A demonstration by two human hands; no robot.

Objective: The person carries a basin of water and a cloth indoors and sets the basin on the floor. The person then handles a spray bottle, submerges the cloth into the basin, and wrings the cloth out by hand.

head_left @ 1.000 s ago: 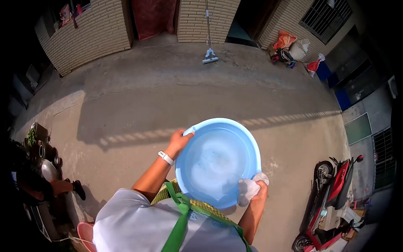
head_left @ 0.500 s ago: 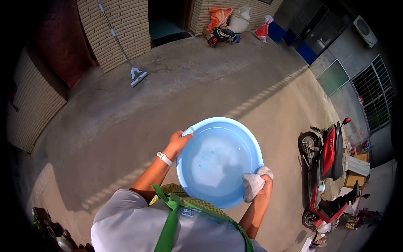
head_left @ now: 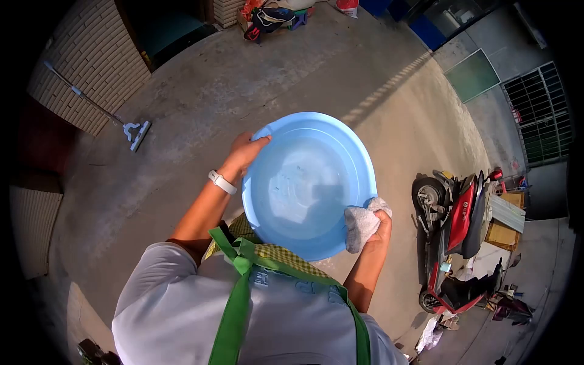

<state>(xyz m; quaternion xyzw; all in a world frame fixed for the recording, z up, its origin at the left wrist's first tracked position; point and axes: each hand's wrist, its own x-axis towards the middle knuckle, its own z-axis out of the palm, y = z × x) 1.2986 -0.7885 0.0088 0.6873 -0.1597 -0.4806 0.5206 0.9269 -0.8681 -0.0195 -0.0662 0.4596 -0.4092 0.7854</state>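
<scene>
A round light blue basin (head_left: pixel 304 246) with water in it is held in front of my body. My left hand (head_left: pixel 248 151) grips its upper left rim, thumb over the edge; a white band is on that wrist. At the lower right rim, my right hand (head_left: pixel 380 230) clasps a wet-looking grey-white cloth (head_left: pixel 361 227) against the basin. The cloth hangs partly over the inside of the rim.
A red scooter (head_left: pixel 463 210) stands on the right, with cardboard (head_left: pixel 504 234) beyond it. A mop (head_left: pixel 131 129) leans at the left brick wall. Bags and a box (head_left: pixel 267 21) lie near the dark doorway (head_left: pixel 167 27).
The view has turned to the right, so the mop and doorway shifted left. The basin, still in both hands, has moved up in view. The person's leg at far left is out of sight.
</scene>
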